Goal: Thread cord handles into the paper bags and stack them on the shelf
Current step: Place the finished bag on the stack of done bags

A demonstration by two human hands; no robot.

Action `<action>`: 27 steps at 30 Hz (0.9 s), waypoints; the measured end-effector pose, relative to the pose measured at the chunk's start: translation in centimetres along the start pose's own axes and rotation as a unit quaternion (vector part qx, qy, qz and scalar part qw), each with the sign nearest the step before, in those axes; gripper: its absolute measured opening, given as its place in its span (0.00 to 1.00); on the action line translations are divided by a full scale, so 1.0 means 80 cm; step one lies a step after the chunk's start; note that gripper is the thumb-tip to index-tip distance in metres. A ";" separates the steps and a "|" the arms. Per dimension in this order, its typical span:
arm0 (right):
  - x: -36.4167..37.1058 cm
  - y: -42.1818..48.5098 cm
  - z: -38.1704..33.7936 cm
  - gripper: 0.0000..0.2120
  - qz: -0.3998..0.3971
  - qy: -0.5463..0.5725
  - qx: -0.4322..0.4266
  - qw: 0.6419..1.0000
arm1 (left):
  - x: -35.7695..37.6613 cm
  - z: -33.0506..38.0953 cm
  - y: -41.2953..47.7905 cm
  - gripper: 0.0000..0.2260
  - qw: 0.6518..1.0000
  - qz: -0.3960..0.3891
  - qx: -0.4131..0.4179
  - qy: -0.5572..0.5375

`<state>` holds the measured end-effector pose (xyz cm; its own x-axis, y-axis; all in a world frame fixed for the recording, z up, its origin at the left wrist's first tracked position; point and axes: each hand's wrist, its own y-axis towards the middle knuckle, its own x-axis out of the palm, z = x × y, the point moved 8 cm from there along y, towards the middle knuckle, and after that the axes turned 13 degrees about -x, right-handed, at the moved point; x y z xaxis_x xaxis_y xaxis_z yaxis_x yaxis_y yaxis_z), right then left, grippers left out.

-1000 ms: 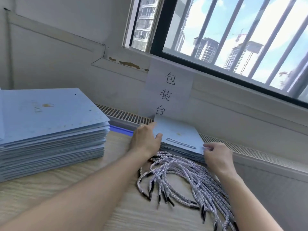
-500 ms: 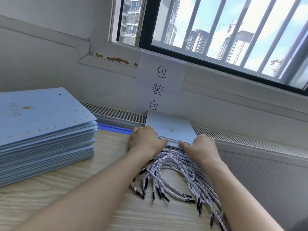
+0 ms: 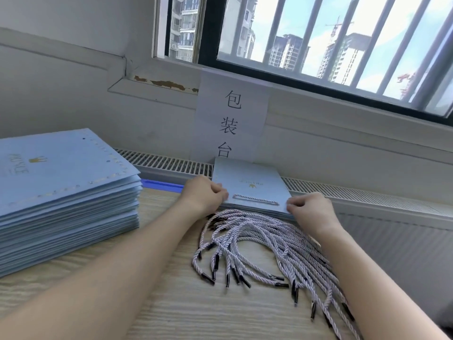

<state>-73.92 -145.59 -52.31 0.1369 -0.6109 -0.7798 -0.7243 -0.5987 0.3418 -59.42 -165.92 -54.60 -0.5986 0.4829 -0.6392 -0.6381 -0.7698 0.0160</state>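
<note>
A small stack of light blue flat paper bags (image 3: 250,182) lies on the ledge under the window; the top bag has a white cord handle (image 3: 256,199) threaded along its near edge. My left hand (image 3: 204,193) grips the stack's near left corner with curled fingers. My right hand (image 3: 310,211) pinches the near right corner. A bundle of loose white twisted cords with black tips (image 3: 269,251) lies on the wooden table (image 3: 186,310) just in front of the bags, between my forearms.
A tall stack of flat blue bags (image 3: 61,192) stands on the table at the left. A slatted radiator grille (image 3: 166,164) runs along the wall, a paper sign (image 3: 231,121) hangs above the small stack, and a barred window is above.
My right hand slid in along the near edge, then back out to the right corner. My left hand curled at the left corner. The top bag now lies flat on the stack.
</note>
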 end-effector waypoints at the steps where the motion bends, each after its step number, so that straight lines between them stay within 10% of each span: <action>1: -0.002 -0.003 0.004 0.07 0.008 0.015 -0.002 1.000 | 0.000 -0.001 0.001 0.11 1.000 -0.007 0.009 -0.005; 17: -0.044 -0.016 -0.082 0.09 0.037 -0.012 -0.179 0.983 | -0.056 0.033 -0.070 0.11 0.983 0.146 0.114 0.001; 22: -0.011 -0.059 -0.150 0.11 -0.153 -0.052 -0.252 0.954 | -0.050 0.046 -0.140 0.09 0.968 -0.004 0.221 0.118; 27: 0.044 -0.088 -0.138 0.11 -0.174 -0.107 -0.263 0.943 | -0.036 -0.005 -0.171 0.10 0.950 -0.063 0.259 0.161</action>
<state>-60.87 -149.19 -51.66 0.1239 -0.2447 -0.9616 -0.2175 -0.9522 0.2143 -48.81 -156.94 -53.28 -0.3763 0.3402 -0.8618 -0.8973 -0.3655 0.2475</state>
